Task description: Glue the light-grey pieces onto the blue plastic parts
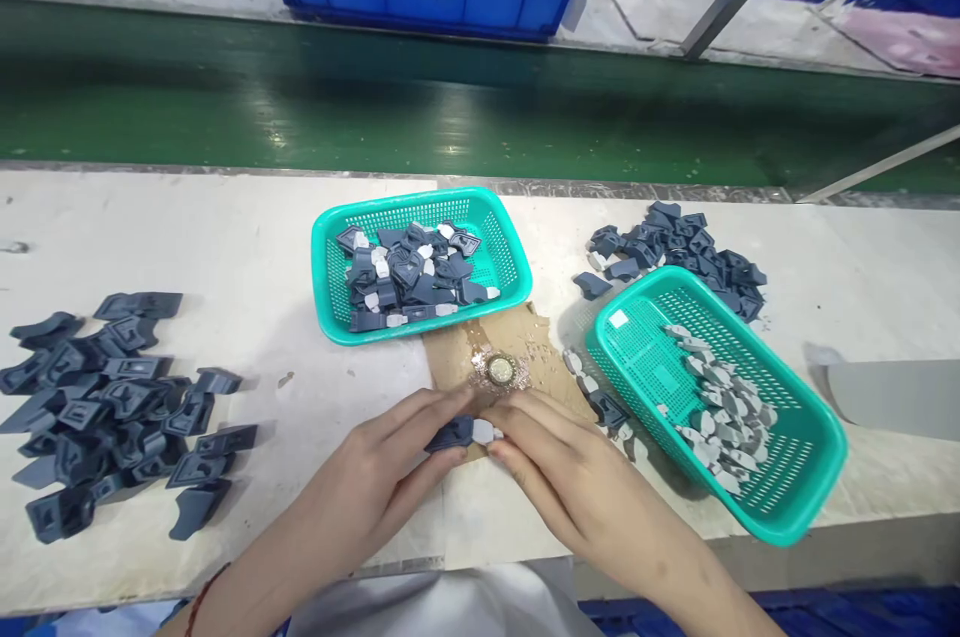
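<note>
Worktop (247, 247), pale and scuffed, carries everything; green conveyor belt (450, 117) runs behind it. Two teal perforated plastic baskets: centre basket (330, 257) holds joined blue-and-grey pieces, right-hand basket (795, 497), tilted off square, holds small light-grey plastic inserts (720, 407). Loose dark blue plastic housings heaped at left (112, 397) and behind the right-hand basket (675, 242). Brown cardboard scrap (457, 357) under a small round metal fixture (501, 370).

Left hand (375, 477) pinches a dark blue housing (450, 435) between thumb and fingers, just in front of the fixture, over the cardboard. Right hand (577, 477) pinches a pale insert (486, 432) at the housing's right end.

Long axis of the pair lies roughly left to right, insert end pointing right.

Judgement: pressing goes best with both parts held in line along that axis, push straight, no twisting, grip close to the joint.
</note>
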`<action>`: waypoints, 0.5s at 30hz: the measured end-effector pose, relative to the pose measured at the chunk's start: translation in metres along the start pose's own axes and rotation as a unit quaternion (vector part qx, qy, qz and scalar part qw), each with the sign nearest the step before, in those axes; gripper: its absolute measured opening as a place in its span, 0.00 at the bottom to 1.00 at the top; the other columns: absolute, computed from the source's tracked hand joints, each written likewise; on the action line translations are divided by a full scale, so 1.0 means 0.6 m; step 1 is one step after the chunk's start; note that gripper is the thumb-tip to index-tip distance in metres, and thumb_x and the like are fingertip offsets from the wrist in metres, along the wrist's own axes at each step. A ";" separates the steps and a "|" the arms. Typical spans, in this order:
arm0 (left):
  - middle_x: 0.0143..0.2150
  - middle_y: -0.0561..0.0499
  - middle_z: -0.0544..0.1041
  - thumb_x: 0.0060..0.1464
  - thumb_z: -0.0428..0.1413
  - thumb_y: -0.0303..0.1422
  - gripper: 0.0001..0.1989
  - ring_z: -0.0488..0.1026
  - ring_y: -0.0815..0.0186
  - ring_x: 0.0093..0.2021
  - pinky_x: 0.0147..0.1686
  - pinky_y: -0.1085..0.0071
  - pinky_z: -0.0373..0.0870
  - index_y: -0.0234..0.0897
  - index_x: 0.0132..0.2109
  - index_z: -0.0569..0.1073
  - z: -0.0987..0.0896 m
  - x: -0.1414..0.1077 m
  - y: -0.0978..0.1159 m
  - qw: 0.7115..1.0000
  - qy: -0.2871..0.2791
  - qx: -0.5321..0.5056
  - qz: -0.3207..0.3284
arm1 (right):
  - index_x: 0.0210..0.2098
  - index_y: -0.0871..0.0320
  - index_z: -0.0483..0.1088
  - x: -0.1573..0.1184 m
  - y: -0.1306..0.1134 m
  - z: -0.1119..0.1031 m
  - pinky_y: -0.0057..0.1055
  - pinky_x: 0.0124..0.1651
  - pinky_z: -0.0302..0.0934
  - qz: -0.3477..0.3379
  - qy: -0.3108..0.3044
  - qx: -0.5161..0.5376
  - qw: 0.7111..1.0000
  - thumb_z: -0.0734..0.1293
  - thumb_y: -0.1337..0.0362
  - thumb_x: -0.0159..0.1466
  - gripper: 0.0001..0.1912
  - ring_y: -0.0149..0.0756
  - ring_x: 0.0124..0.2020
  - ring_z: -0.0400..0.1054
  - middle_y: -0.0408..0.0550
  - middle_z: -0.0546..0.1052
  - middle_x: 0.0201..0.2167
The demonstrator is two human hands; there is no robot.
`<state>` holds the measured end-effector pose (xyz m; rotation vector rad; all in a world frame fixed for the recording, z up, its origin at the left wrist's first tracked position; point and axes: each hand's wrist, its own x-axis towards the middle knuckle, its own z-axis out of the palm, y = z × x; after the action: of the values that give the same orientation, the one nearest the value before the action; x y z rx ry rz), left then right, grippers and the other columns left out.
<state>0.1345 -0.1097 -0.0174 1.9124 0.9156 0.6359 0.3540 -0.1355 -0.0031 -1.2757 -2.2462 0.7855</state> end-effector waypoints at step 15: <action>0.41 0.52 0.87 0.58 0.63 0.29 0.12 0.84 0.63 0.38 0.39 0.75 0.82 0.47 0.49 0.83 0.004 0.001 -0.004 0.989 0.052 -0.112 -0.076 | 0.50 0.61 0.72 -0.026 -0.010 0.018 0.37 0.49 0.72 -0.009 0.093 0.032 0.995 0.61 0.70 0.73 0.10 0.43 0.45 0.76 0.54 0.81 0.43</action>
<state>0.1355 -0.1098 -0.0204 1.6073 0.9997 0.7203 0.3511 -0.1545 -0.0085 -1.2434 -2.0657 0.6963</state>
